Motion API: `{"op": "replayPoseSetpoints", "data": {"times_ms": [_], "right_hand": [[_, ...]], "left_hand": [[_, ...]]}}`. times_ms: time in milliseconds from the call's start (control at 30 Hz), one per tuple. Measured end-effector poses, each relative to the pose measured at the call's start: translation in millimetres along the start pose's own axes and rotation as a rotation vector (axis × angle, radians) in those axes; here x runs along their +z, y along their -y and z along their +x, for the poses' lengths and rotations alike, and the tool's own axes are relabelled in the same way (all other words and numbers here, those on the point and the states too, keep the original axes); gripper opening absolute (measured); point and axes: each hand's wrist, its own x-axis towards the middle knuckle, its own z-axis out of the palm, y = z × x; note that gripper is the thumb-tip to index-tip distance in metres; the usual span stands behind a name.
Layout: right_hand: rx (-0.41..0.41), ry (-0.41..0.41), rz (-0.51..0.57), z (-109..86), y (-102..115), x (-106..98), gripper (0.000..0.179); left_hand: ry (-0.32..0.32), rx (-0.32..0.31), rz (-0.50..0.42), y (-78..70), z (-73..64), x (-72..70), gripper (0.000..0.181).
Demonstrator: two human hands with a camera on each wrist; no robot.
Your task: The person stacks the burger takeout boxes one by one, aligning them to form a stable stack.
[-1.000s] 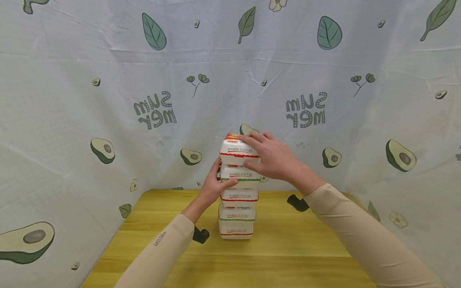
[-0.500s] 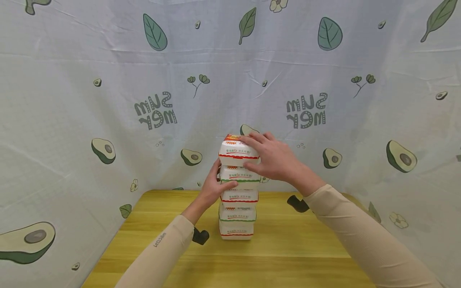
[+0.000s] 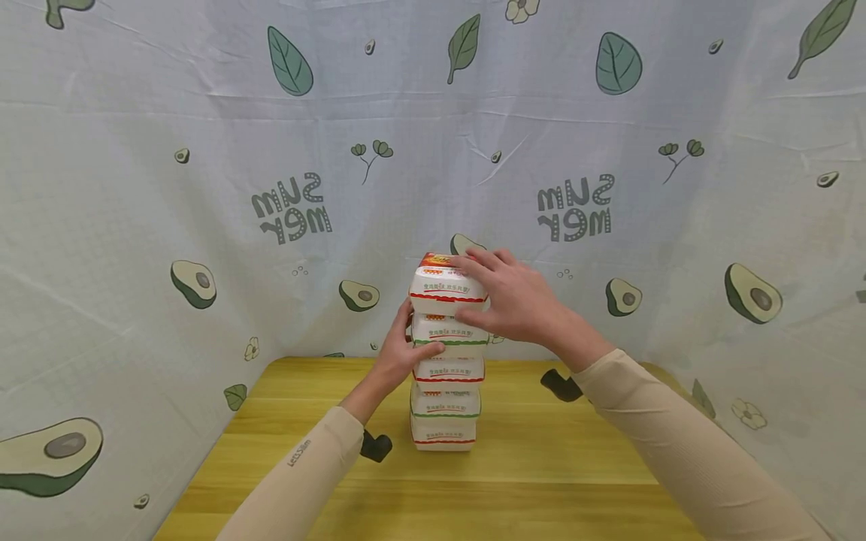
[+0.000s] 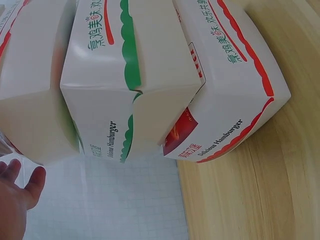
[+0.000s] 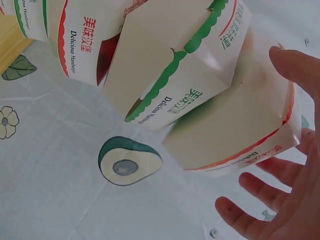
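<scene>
A stack of several white cardboard hamburger boxes stands upright on the table, with red and green wavy trim alternating up it. My left hand [image 3: 395,353] grips the stack from the left at the green-trimmed box [image 3: 463,332], second from the top, thumb on its front and fingers behind. Around the right side of the red-trimmed top box [image 3: 438,288] my right hand [image 3: 517,300] is spread, thumb low on the front, fingers over the top edge. In the right wrist view this top box [image 5: 235,125] lies between thumb and fingers. The lowest box [image 4: 245,95] sits on the wood.
The yellow wooden table [image 3: 541,466] extends around the stack. A white cloth [image 3: 433,113] printed with avocados and leaves hangs behind and on both sides. Black pieces [image 3: 375,445] show beside both wrists.
The top box has shifted slightly left and turned a little on the stack. Both hands stay nearly where they were.
</scene>
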Motion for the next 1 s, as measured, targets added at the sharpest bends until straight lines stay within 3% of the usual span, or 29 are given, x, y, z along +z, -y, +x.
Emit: {"op": "replayPoseSetpoints", "data": {"times_ms": [233,700,900,1000], "right_hand": [[-0.032,-0.04,0.007,-2.0,1.3,-0.2,0.083],[-0.046,-0.102,0.034,-9.6,-1.6,-0.6,0.083],[-0.048,-0.15,0.062,-22.1,-7.7,-3.5,0.085],[-0.036,-0.146,0.062,-32.8,-12.6,-4.7,0.087]], "left_hand": [[-0.011,0.016,0.016,2.1,-1.7,-0.8,0.09],[-0.042,-0.028,0.114,-2.7,-2.6,-3.3,0.095],[-0.08,-0.015,0.119,-2.3,-8.4,-3.9,0.097],[-0.072,-0.038,0.118,-3.5,-13.7,-6.7,0.102]]}}
